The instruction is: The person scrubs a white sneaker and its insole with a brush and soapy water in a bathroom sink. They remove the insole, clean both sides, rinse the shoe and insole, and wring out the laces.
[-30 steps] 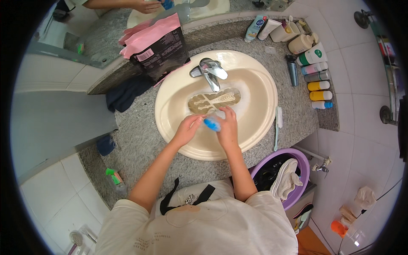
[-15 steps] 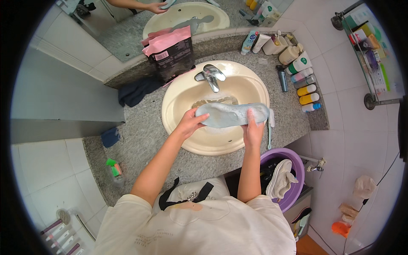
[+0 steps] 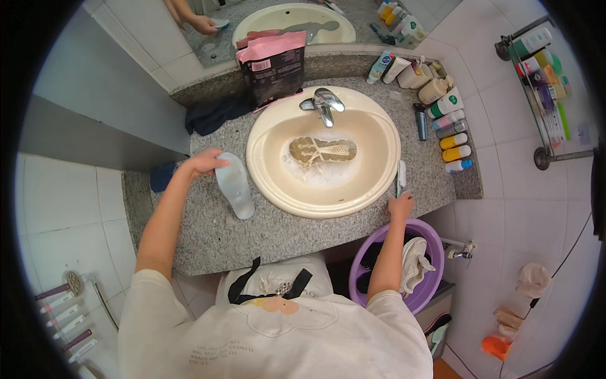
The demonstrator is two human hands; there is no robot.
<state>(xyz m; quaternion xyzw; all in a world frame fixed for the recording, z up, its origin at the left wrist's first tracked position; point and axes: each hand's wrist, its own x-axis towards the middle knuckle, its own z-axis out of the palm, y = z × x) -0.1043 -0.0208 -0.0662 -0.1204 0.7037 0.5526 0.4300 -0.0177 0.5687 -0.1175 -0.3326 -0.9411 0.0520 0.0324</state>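
At the left of the sink, my left hand (image 3: 205, 163) pinches one end of a pale blue-grey insole (image 3: 235, 188). The insole lies over the granite counter, its other end pointing toward me. On the right side, my right hand (image 3: 401, 206) is closed around the handle of a slim brush (image 3: 402, 170) with a white head, at the counter's edge beside the sink. A brown and beige shoe (image 3: 323, 151) sits in white suds in the cream oval sink (image 3: 265, 189); a patterned surface shows, perhaps its sole.
A chrome faucet (image 3: 324, 104) rises behind the sink. A pink and black bag (image 3: 273, 69) and dark cloth (image 3: 214, 115) stand back left. Several bottles and tubes (image 3: 456, 151) line the right. Below, a purple basin (image 3: 435, 278) holds a white shoe (image 3: 415, 262).
My hands have parted. The left carried the insole from over the sink to the left counter; the right let go of it and took the brush. The shoe in the sink is now uncovered.
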